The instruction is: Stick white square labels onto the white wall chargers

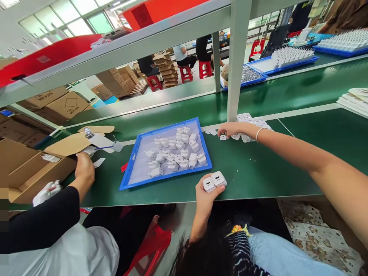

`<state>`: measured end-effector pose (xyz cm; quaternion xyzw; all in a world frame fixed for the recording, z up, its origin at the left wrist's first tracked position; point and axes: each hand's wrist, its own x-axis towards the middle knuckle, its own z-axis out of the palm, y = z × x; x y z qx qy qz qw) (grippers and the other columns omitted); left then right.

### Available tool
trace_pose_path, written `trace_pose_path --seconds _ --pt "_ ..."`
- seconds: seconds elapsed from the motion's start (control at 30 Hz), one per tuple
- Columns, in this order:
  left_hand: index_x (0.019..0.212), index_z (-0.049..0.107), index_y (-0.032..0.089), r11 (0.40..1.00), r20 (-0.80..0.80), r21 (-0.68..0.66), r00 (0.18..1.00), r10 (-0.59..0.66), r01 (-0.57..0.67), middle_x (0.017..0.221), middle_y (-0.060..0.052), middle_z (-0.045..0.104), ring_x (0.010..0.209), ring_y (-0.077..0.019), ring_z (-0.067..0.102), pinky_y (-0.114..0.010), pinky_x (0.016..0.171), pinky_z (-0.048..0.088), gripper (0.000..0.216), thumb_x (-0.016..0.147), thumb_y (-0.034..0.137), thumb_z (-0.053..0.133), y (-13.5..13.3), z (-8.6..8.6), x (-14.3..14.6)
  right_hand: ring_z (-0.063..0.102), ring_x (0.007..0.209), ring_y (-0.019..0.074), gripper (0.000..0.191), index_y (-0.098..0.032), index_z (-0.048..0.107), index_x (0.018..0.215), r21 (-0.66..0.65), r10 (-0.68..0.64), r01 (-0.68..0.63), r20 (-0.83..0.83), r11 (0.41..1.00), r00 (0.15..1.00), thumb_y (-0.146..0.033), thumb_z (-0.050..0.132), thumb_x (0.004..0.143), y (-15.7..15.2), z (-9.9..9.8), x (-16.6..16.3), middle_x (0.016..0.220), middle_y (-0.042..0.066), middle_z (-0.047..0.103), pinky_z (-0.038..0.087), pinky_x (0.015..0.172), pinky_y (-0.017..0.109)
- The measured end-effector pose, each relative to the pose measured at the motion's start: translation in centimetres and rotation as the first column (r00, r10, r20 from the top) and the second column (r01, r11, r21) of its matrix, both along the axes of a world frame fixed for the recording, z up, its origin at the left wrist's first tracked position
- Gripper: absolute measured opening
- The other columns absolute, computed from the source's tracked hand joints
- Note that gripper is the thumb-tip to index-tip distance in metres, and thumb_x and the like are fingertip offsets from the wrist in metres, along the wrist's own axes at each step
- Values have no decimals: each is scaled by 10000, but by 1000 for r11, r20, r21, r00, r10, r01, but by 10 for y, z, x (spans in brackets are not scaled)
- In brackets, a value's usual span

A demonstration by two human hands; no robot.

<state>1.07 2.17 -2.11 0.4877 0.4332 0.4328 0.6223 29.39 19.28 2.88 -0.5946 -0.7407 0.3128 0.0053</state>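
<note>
My left hand (pixel 205 195) rests at the near edge of the green bench (pixel 258 172), closed around two white charger bodies (pixel 214 181) held side by side. My right hand (pixel 231 129) reaches across to a pile of small white plug parts (pixel 251 124) by the white post, fingers curled over one or more of them. One loose white part (pixel 223 137) lies just under its fingertips. Between the hands' reach, to the left, a blue tray (pixel 135 174) holds several white plug adapters (pixel 175 153).
A co-worker's hand (pixel 84 168) in a black sleeve works at an open cardboard box (pixel 25 172) on the left. A white frame post (pixel 237 76) stands behind the pile. White sheets (pixel 353 100) are stacked far right. Blue trays (pixel 287 59) of parts sit on the far bench.
</note>
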Motion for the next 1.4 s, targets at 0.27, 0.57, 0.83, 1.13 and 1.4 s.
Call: trace_pose_path --seconds 0.27,0.57,0.83,1.13,1.4 --pt "1003 735 123 989 147 -126 984 99 -80 963 -116 798 778 -198 738 -254 599 592 527 562 329 938 -16 -1 -19 677 1015 213 289 -153 652 1208 -53 81 -74 138 996 987 -344 653 990 13 -12 1 1193 85 673 590 871 414" --pt "1041 776 169 945 -87 315 989 122 -89 1133 -112 791 1032 -226 751 -334 919 615 413 649 216 896 -16 39 -19 644 751 202 233 -159 640 746 140 -104 109 -48 984 993 -323 743 874 -43 10 -16 738 33 652 483 694 322" --pt "1149 731 160 753 -150 648 950 275 -116 1069 -86 797 930 -185 767 -278 864 630 441 742 246 879 -16 66 -8 612 619 153 287 -210 724 831 94 -43 169 -746 981 664 -490 715 893 -180 85 -71 679 24 669 489 588 289" --pt "1176 702 182 658 -184 753 956 228 -12 1149 -89 780 989 -196 765 -303 896 631 392 811 244 831 -17 77 0 399 554 104 396 -185 649 713 47 -41 126 -787 991 616 -542 759 845 -192 93 -83 602 -33 489 297 486 255" --pt "1164 696 181 643 -223 765 948 225 27 1159 -85 776 999 -196 765 -304 903 633 384 809 229 834 -19 82 -1 378 558 87 396 -166 631 715 12 -33 70 -795 997 605 -510 757 864 -191 93 -80 613 -43 479 273 482 245"
